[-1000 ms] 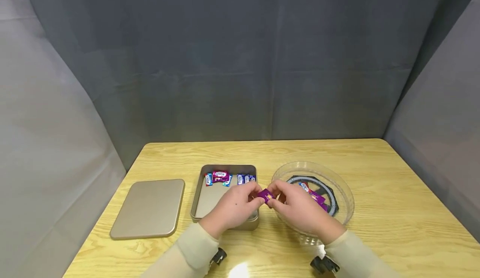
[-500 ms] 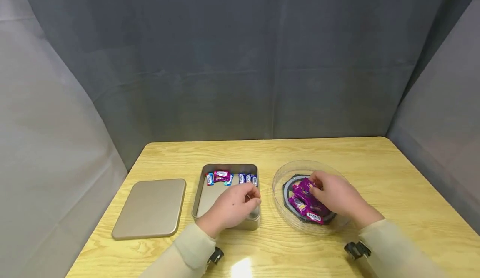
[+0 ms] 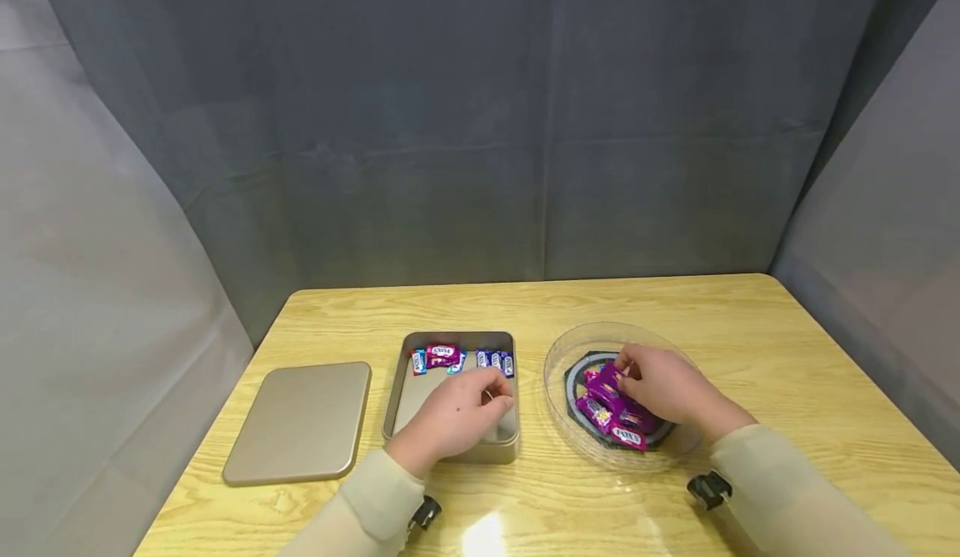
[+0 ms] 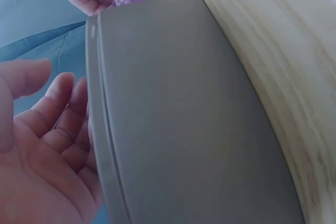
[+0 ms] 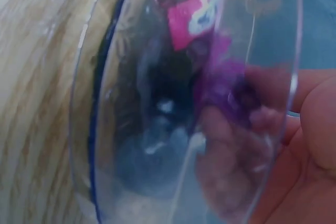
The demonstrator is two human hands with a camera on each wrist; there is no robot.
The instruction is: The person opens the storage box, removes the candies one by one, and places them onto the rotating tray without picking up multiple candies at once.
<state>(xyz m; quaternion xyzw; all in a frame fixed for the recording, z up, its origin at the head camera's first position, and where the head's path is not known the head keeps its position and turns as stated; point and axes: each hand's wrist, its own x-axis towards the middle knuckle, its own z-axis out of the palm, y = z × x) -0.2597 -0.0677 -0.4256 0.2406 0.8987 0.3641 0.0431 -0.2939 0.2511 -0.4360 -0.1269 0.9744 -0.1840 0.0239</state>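
right hand [image 3: 667,383] pinching purple-wrapped candy [image 3: 606,388] inside clear plastic bowl [image 3: 557,394], right side of bench [image 3: 757,340]; other candies [image 3: 628,436] crowding it, so gripping just one, lifting steeply seems best. left hand [image 3: 453,415] hanging loosely curled, holding nothing, by metal tin [image 3: 495,454], contact unclear.

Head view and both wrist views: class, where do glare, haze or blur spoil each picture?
Head view: white glare on the table, bottom centre; most else reads clearly. Left wrist view: the table pales towards the upper right corner, while the tin shows a dull, shaded side. Right wrist view: the purple candy looks soft and hazy through the clear bowl.
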